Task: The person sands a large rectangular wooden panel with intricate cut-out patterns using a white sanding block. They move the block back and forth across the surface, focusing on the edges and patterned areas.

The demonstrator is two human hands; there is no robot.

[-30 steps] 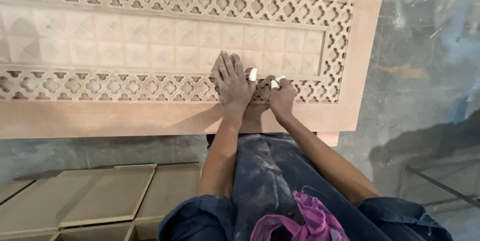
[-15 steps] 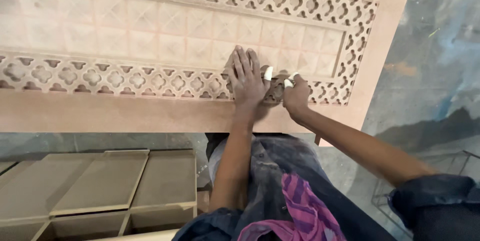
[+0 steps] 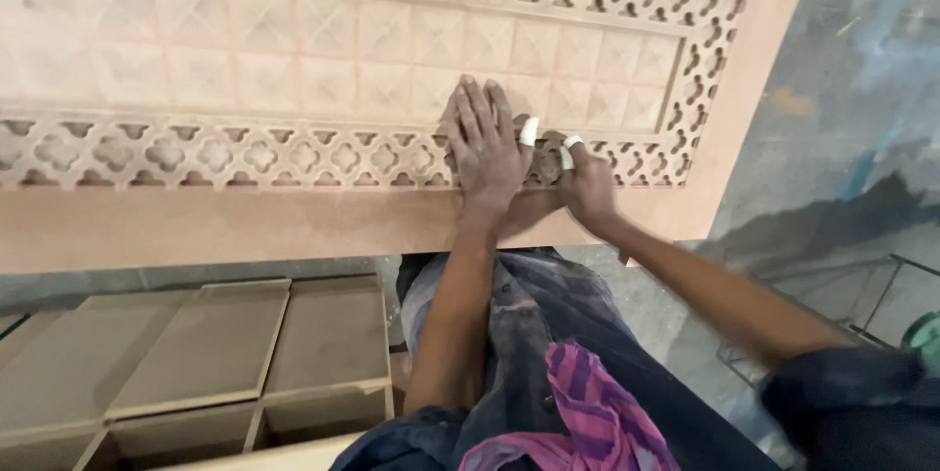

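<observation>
The carved wooden panel [image 3: 294, 70] is lying flat under both hands. The left hand [image 3: 487, 143] is pressing on its lattice border, fingers spread open and flat. The right hand [image 3: 586, 182], just beside it, is curling closed against the lattice, white tape on its fingertips [image 3: 571, 144]. Since half a second ago, both hands are staying on the same spot.

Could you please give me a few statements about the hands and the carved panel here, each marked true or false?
1. The left hand lies flat on the carved panel. True.
2. The right hand has white wrapping on fingertips. True.
3. Both hands rest on the flat boards below. False: they are on the panel's lattice border.
4. The panel is painted blue. False: it is pale pinkish-tan.
</observation>
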